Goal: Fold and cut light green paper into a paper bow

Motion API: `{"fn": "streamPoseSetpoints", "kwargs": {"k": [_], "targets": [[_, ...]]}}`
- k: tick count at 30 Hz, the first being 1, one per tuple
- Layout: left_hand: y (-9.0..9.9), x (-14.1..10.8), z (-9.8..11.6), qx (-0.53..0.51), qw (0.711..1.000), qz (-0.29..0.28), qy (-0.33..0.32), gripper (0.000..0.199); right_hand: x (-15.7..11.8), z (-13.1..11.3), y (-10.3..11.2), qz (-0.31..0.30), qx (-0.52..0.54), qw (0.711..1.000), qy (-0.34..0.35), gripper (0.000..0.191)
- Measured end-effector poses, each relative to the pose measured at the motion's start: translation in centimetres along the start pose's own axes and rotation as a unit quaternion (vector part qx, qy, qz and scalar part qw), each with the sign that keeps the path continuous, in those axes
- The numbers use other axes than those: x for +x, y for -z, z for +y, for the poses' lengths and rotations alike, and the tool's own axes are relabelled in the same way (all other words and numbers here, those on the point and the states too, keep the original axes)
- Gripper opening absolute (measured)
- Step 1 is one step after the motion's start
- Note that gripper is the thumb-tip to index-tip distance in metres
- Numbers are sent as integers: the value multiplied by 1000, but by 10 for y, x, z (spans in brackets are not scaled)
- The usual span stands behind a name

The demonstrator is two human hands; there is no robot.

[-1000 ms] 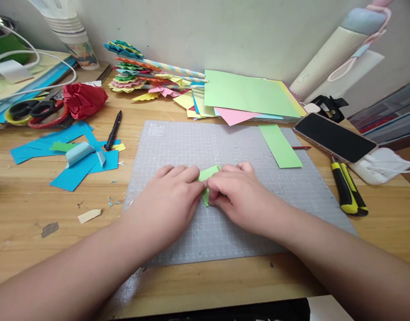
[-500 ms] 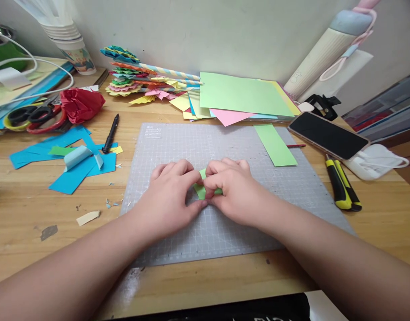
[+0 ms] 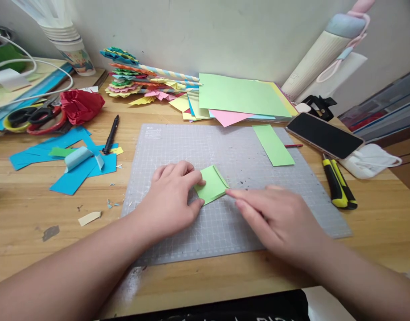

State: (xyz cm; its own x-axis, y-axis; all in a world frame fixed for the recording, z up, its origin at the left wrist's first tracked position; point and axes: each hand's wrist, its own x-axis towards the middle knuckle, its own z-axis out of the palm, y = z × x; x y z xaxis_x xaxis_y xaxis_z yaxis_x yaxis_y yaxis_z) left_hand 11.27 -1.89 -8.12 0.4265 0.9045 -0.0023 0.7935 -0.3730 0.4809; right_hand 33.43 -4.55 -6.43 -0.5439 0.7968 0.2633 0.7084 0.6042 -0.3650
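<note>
A small green paper square (image 3: pixel 209 185) lies on the grey cutting mat (image 3: pixel 178 147), with narrow folded edges along its right and lower sides. My left hand (image 3: pixel 173 191) rests at its left side, thumb and fingers apart, fingertips touching the paper. My right hand (image 3: pixel 275 214) is at the paper's right corner; its extended index fingertip touches that corner, the thumb is a little apart below, and the other fingers curl under. It holds nothing visible.
A green strip (image 3: pixel 273 145) lies at the mat's upper right. Beyond the mat are a phone (image 3: pixel 325 135), a yellow-black cutter (image 3: pixel 338 185), coloured sheets (image 3: pixel 241 93), a black pen (image 3: pixel 111 136), blue paper scraps (image 3: pixel 71 178), scissors (image 3: pixel 40 118) and a bottle (image 3: pixel 318 58).
My right hand has moved right, off the middle of the green paper, and its index finger has extended. More of the paper now shows. My left hand has stayed nearly in place.
</note>
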Motion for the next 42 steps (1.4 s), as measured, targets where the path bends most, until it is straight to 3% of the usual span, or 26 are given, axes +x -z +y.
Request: {"fn": "streamPoseSetpoints", "kwargs": {"k": [4,10,17,23,28,33,38,42], "targets": [[0,0,0,3,1000,-2,-1,20,-22,-5,-12,-47,-83,995,28,37],[0,0,-1,8,1000,-3,0,21,-16,-5,-24,-79,-144,985,44,39],[-1,2,-1,9,1000,-5,2,21,-5,-4,-17,-157,-26,986,-56,40],[-1,3,-2,7,1000,-5,3,21,-8,1,-15,-149,-36,983,-97,41],[-2,2,-2,7,1000,-4,3,21,-10,1,-23,-75,-64,995,12,41],[-2,2,-2,7,1000,-6,0,21,-5,-3,-32,-33,-104,989,103,38],[-1,2,-1,10,1000,-4,1,19,-1,-5,-37,-24,-106,981,159,37],[-1,2,-1,12,1000,-11,-2,19,4,-10,-34,-54,-172,962,204,38]]}}
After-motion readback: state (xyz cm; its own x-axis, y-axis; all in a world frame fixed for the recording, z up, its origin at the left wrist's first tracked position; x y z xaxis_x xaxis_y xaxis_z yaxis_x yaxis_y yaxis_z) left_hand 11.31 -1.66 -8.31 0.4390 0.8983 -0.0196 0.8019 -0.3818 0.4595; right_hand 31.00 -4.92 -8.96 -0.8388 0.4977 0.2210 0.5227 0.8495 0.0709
